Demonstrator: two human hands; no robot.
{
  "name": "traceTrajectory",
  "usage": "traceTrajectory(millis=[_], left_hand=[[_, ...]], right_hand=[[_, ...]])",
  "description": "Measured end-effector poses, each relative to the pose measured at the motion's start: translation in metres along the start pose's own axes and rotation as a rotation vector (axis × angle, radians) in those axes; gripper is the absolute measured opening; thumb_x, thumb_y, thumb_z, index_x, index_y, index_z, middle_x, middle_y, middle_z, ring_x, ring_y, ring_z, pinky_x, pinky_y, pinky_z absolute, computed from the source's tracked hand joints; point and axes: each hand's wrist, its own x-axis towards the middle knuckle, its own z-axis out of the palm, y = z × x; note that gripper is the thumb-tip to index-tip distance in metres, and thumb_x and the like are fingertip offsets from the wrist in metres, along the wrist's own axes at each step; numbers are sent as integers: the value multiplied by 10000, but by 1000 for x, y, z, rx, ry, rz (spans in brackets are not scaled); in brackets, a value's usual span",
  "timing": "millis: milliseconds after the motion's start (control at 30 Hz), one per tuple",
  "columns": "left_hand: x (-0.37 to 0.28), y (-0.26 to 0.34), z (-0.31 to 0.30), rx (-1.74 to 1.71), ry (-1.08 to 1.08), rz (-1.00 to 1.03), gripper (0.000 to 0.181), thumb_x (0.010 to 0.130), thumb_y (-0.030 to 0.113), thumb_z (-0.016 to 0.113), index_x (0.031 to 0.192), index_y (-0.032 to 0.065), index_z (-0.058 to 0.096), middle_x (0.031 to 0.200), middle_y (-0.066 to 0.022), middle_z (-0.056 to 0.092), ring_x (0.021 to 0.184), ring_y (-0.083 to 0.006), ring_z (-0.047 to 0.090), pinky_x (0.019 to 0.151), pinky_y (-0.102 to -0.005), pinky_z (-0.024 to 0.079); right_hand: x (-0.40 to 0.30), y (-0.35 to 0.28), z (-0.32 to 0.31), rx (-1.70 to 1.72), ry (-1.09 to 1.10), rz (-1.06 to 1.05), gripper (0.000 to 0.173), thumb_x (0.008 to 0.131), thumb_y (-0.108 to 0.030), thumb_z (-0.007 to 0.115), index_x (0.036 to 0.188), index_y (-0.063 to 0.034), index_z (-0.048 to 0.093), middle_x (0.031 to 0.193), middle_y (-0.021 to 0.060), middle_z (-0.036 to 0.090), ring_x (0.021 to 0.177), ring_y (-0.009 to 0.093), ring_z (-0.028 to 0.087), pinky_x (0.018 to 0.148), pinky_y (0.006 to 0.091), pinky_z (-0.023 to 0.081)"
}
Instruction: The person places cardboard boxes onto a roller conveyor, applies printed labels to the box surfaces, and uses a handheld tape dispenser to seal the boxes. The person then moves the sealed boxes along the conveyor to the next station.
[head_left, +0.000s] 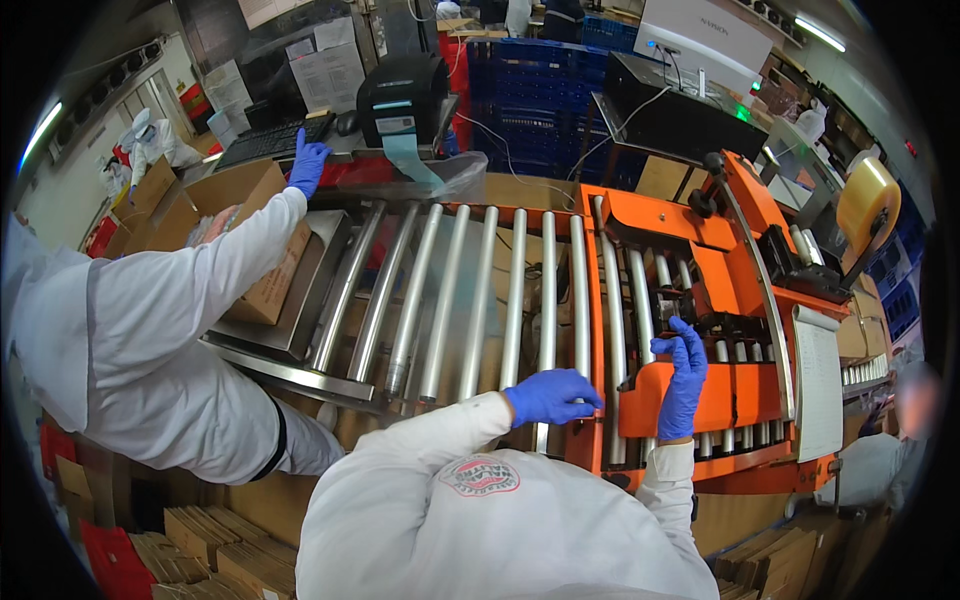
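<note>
My left hand (553, 397), in a blue glove, rests with bent fingers on the near end of the conveyor rollers (514, 300), at the orange frame's edge. Gloved in blue too, my right hand (681, 379) is raised over the orange side guide (646, 401) of a carton sealing machine (724, 274), fingers partly bent and holding nothing. A roll of clear tape (870, 196) is mounted on the machine's right. At the left, a co-worker's gloved hand (308, 166) is lifted near a keyboard (274, 141), above an open cardboard box (274, 281) on a steel platform.
A label printer (401, 97) with a strip of labels stands behind the rollers. A co-worker (150, 315) in white stands close on the left. A notepad (819, 382) hangs at the machine's right. Flattened cartons (217, 540) are stacked behind me. Blue crates (532, 112) stand at the back.
</note>
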Motion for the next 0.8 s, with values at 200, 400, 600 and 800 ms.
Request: traceTrajectory(millis=[200, 400, 600, 800], left_hand=[[-82, -38, -30, -343, 142, -350, 269, 938, 216, 549, 1124, 57, 660, 947, -89, 636, 902, -172, 606, 819, -294, 478], [-115, -79, -38, -339, 361, -327, 206, 882, 91, 580, 1062, 38, 666, 1040, -75, 652, 983, -176, 592, 881, -300, 459], [-90, -90, -32, 248, 213, -209, 339, 763, 205, 671, 1097, 146, 664, 994, -101, 589, 971, -275, 556, 885, -400, 414], [-85, -96, -23, 219, 200, -256, 353, 785, 279, 649, 1118, 161, 656, 904, -119, 562, 916, -295, 550, 828, -421, 433]], right_hand=[[1, 32, 36, 118, -102, 62, 230, 899, -91, 584, 1119, -31, 615, 1004, 38, 625, 973, 123, 580, 904, 253, 444], [34, -15, -47, -184, 191, -320, 225, 920, -189, 622, 1117, -80, 622, 1023, 24, 622, 947, 130, 590, 853, 280, 478], [-48, -174, -156, -477, 870, -759, 127, 940, -100, 554, 1028, -39, 621, 923, 25, 648, 892, 120, 603, 810, 227, 465], [-93, -149, -167, -422, 1098, -755, 220, 957, -105, 507, 1128, -20, 616, 877, 12, 615, 740, 68, 522, 712, 232, 434]])
